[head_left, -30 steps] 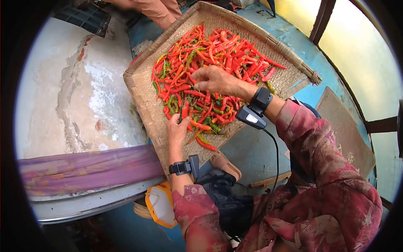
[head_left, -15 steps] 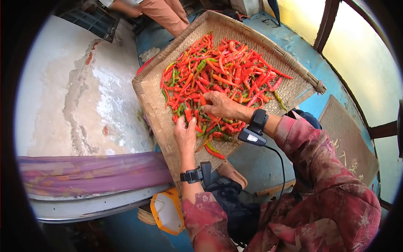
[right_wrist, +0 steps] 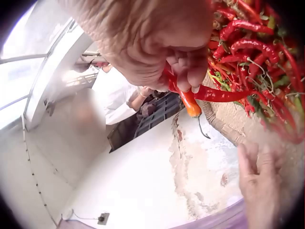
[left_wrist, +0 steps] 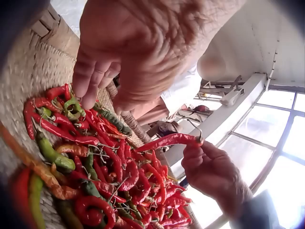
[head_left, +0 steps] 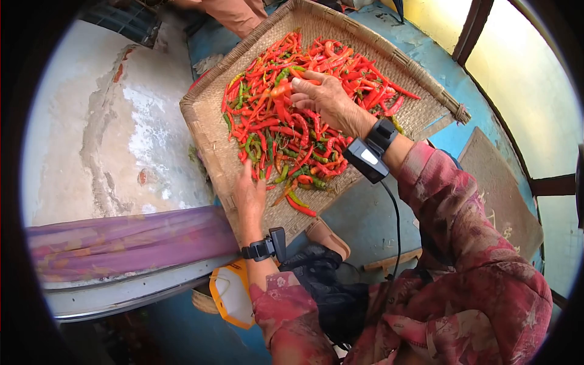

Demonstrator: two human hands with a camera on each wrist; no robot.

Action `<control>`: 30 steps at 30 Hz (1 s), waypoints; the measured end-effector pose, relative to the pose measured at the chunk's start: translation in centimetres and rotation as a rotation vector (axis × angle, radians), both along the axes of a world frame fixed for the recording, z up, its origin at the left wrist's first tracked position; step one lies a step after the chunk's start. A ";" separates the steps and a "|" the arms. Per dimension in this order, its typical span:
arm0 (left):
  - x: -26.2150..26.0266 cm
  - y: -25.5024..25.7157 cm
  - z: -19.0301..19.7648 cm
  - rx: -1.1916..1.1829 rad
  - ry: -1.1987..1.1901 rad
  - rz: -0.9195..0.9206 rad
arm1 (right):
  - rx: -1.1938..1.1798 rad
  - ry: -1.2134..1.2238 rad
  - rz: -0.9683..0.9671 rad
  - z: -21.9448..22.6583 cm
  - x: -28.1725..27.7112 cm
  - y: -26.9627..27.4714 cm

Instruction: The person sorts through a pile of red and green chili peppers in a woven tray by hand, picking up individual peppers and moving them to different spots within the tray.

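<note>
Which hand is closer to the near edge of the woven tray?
Left. The left hand rests by the near edge of the woven tray, beside the chilies. The right hand is raised over the pile, farther in, pinching a red chili.

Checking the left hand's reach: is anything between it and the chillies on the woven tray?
Nothing visible. The left hand hovers at the near edge of the chillies on the woven tray; the right hand, pinching chillies, is farther up the pile.

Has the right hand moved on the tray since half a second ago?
Yes. The right hand has gone from the near part of the chili pile toward the far rim of the woven tray, pinching a red chili.
</note>
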State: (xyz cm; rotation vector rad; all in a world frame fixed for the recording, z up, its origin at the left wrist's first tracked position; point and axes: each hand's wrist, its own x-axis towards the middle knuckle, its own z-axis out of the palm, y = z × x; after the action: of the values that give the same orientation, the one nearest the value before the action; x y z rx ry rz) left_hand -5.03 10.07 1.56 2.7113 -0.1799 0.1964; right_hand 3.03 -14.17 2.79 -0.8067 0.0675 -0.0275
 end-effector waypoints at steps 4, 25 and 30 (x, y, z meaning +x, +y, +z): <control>-2.6 -0.4 -0.2 0.015 0.421 -0.304 | -0.434 0.080 0.079 -1.0 -1.2 0.4; -0.4 -5.6 1.4 -0.335 0.044 -0.104 | -1.112 -0.573 0.274 -1.2 -4.8 2.6; 1.8 -5.5 -0.7 -0.727 0.128 -0.198 | -1.054 -0.516 0.126 -1.7 -2.5 1.2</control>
State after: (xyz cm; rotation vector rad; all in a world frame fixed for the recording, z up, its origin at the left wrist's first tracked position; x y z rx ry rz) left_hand -3.26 4.58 0.82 1.9612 -0.2744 0.0181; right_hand 0.54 -13.01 1.07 -1.8290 -0.5293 -0.1599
